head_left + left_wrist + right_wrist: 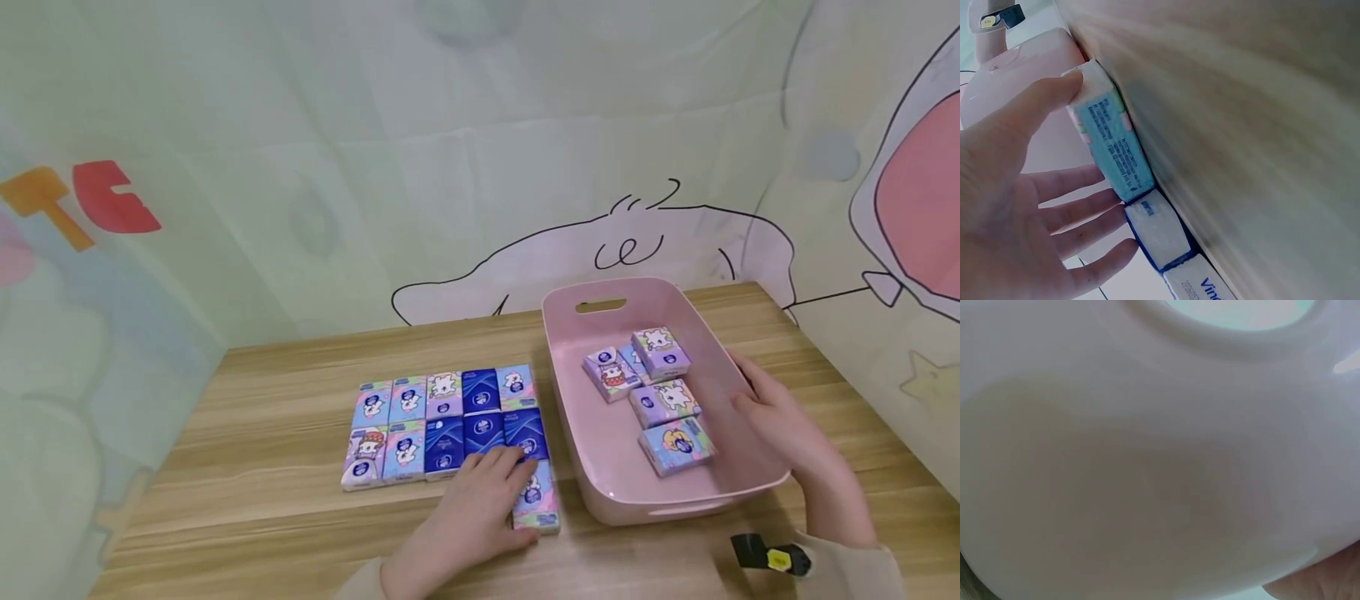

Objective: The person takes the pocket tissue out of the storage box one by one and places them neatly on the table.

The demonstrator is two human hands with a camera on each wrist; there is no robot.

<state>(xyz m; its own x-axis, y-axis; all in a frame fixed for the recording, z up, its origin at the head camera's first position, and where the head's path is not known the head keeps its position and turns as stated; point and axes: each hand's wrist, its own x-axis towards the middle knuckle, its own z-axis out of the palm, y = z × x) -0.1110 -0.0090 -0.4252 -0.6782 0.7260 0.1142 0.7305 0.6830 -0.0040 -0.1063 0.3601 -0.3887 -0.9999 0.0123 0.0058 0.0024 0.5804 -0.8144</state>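
Your key relation is between the light tissue pack (536,502) at the lower centre of the frame and the pink bin (607,442) to its right. That pack lies flat on the table (262,433), just beside the bin's left wall, its long axis running nearly up and down the frame. Its far end meets the dark blue pack (522,427) above it, the right-hand end of the lower of two rows.

Your left hand (480,504) is the nearer one by far. It comes in from the bottom of the frame, with the forearm slanting up to the right. The thumb touches the pack's near end, while the fingers lie apart and fairly straight, reaching toward the blue packs; how hard they press, you cannot tell.

Your right hand (776,417) is well apart from that pack, across the bin at the right of the frame. It grips the bin's right side at the rim, the forearm rising from the lower right. Between your hands, the bin holds loose packs (665,402) lying at mixed angles, toward its right side.
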